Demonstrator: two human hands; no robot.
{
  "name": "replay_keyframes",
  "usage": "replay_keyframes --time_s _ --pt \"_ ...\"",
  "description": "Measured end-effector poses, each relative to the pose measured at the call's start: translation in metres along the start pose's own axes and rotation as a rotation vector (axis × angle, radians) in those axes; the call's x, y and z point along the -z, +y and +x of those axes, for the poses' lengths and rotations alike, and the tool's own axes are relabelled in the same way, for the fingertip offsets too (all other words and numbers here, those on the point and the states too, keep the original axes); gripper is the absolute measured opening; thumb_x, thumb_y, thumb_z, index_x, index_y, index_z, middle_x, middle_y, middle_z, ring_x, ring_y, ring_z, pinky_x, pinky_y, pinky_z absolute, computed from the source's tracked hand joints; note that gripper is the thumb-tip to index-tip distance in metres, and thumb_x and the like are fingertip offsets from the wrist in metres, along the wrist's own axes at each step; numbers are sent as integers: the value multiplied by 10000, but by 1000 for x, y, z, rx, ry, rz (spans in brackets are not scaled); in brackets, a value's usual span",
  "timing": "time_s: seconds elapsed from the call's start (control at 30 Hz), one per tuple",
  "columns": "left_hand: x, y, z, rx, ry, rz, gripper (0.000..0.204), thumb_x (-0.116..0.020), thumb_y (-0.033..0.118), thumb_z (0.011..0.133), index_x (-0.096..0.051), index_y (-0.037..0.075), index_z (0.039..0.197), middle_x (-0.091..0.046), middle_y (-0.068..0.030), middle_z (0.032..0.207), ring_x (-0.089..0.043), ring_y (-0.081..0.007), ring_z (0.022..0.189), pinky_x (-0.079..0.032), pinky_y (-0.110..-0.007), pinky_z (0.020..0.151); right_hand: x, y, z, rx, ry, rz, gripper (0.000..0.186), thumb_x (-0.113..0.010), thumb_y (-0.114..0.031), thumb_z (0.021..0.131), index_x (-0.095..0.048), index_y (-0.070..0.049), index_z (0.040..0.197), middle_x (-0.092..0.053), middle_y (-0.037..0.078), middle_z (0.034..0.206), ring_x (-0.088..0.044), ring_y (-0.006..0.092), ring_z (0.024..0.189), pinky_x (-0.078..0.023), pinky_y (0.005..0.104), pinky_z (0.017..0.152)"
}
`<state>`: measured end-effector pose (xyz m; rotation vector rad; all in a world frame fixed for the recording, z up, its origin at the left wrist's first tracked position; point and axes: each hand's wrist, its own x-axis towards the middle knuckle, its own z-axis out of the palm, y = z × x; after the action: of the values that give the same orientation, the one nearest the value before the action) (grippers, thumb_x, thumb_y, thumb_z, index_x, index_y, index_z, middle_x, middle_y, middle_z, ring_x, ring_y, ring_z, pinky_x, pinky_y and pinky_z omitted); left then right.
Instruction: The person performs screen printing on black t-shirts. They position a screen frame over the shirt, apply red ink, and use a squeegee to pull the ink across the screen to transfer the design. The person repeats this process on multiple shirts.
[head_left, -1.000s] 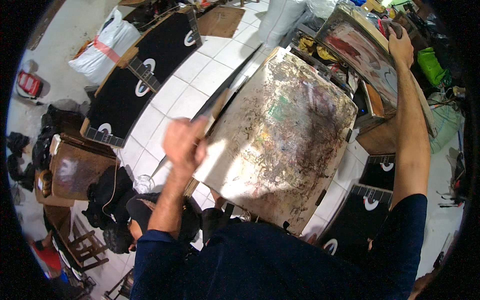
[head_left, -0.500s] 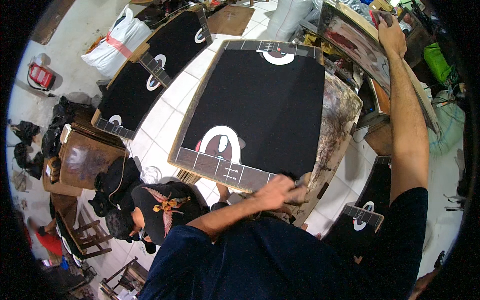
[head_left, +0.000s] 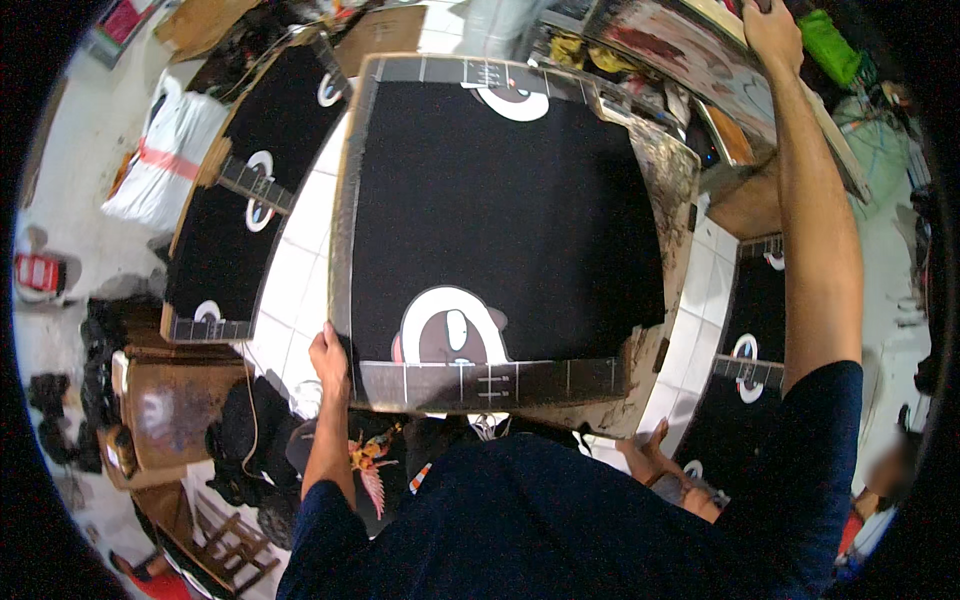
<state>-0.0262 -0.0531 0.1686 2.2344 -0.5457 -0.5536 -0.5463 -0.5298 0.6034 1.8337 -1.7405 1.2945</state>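
A flat board point(head_left: 341, 280) lies in front of me, covered by black fabric point(head_left: 500, 210) printed with white-ringed cartoon eyes. Dark strips marked with white lines run along its near and far ends. My left hand point(head_left: 328, 358) is closed at the board's left edge, near the front corner. Far to the right, my arm stretches up to a tilted framed screen point(head_left: 690, 80) with red and grey smears. My right hand point(head_left: 772, 38) grips its upper edge, where a small dark thing shows at the fingers; the picture's rim partly cuts it off.
More black-fabric boards point(head_left: 215, 255) stand to the left, and similar ones point(head_left: 740, 410) to the right. A white sack point(head_left: 165, 150) and brown box point(head_left: 175, 415) are farther left. Another person's limbs point(head_left: 655, 465) show at lower right, beside a stained table point(head_left: 665, 190).
My left hand has moved from the board's near right corner to its left edge and closed there. My right hand stays on the raised screen. The whole view has turned.
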Motion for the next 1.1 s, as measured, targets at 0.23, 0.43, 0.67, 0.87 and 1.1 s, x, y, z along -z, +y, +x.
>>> replay_keyframes --time_s 0.23,0.43,0.67,0.87,1.1 --pt "-38 41 -21 46 -183 -273 491 -570 350 1084 -550 67 683 -460 81 642 -348 -64 629 -285 -295 551 -3 -6 10 -42 16 -55 331 -674 -383 922 -712 -218 1206 -740 169 1151 -690 387 1095 -543 456 914" --pt "-78 45 -31 -105 -277 97 544 -579 413 1057 -618 -42 761 -550 -42 632 -457 -137 631 -411 -381 610 -8 1 -4 -71 17 -58 342 -686 -373 920 -699 -205 1218 -739 178 1144 -691 388 1098 -542 464 914" --pt "-39 35 -35 -139 -354 -12 449 -851 342 864 -664 -63 921 -685 -94 773 -602 -174 748 -507 -349 685 -7 8 4 -53 -41 -8 350 -677 -351 922 -699 -193 1233 -741 172 1163 -694 375 1112 -540 451 938" --pt "-43 49 -36 -225 -466 199 576 -931 355 747 -630 -55 1018 -701 -145 893 -654 -234 790 -536 -381 759 -16 12 27 -39 4 -87 474 -681 -430 898 -683 -158 1286 -723 193 1219 -679 394 1149 -537 466 975" --pt "-49 61 -33 -243 -396 350 632 -930 423 724 -640 -49 1027 -709 -192 928 -685 -347 857 -538 -448 808 -15 10 40 -86 -17 -87 485 -696 -442 857 -715 -144 1240 -719 206 1225 -678 395 1158 -533 471 996"
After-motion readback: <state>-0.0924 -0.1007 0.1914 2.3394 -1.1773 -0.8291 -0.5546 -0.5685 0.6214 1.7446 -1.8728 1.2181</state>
